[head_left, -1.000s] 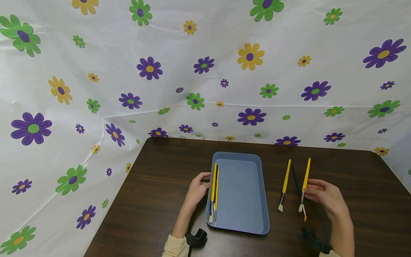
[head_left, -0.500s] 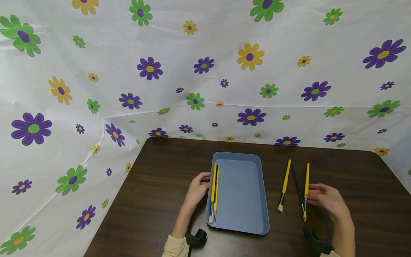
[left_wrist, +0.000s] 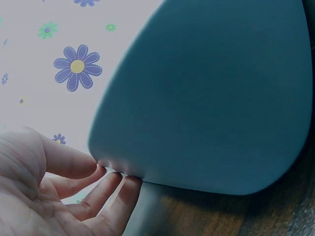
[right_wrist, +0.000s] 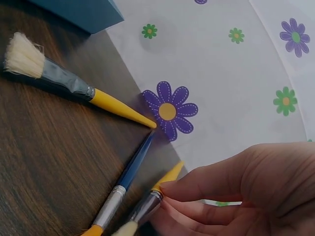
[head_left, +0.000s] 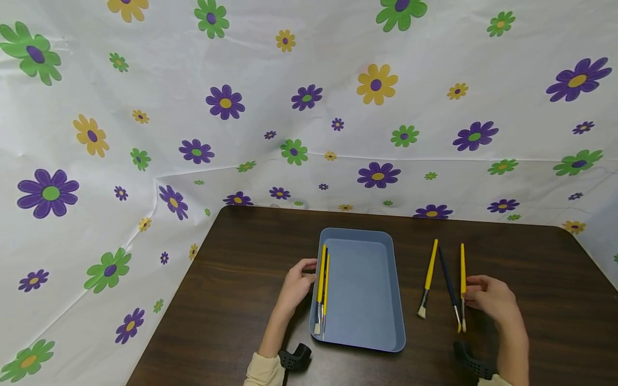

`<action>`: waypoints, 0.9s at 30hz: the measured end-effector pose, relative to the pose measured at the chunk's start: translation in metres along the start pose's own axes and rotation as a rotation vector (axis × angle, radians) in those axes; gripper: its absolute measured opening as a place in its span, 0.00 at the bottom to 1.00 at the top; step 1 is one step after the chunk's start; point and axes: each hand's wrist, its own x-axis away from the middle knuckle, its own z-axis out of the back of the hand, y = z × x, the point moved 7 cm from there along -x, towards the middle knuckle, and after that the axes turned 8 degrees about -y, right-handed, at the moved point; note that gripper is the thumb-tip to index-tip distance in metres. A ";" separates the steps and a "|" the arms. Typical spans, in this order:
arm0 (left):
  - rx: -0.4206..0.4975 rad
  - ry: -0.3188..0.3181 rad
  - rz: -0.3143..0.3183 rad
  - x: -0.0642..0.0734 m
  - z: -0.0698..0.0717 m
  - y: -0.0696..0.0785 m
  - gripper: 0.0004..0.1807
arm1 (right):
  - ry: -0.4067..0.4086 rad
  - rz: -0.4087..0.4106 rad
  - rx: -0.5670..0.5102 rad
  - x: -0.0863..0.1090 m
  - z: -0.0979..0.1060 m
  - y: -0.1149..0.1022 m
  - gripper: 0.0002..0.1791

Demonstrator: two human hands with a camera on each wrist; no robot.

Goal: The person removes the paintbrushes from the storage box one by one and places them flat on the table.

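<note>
The right hand (head_left: 494, 300) pinches the rightmost yellow brush (head_left: 463, 271) between thumb and fingers, right beside the blue brush (head_left: 448, 279), handle pointing away from the person, and there's the tray (head_left: 362, 289), well off leftward, the left hand's (head_left: 295, 287) relaxed fingers touching its far-left side!

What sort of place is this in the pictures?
Probably an indoor tabletop workspace, perhaps set up for recording: there's a dark wood-look table, a white flowered sheet behind it, and a blue-gray tray holding paintbrushes. The wider room isn't visible.
</note>
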 end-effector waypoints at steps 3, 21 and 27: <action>0.005 0.000 -0.005 0.000 0.000 0.000 0.23 | 0.013 -0.003 0.041 -0.001 0.000 -0.001 0.23; 0.015 -0.002 -0.015 0.000 -0.001 -0.001 0.23 | 0.018 -0.027 0.053 -0.002 -0.001 0.001 0.20; 0.014 -0.004 -0.016 0.000 -0.001 -0.002 0.23 | 0.016 -0.031 0.097 -0.001 0.000 0.000 0.22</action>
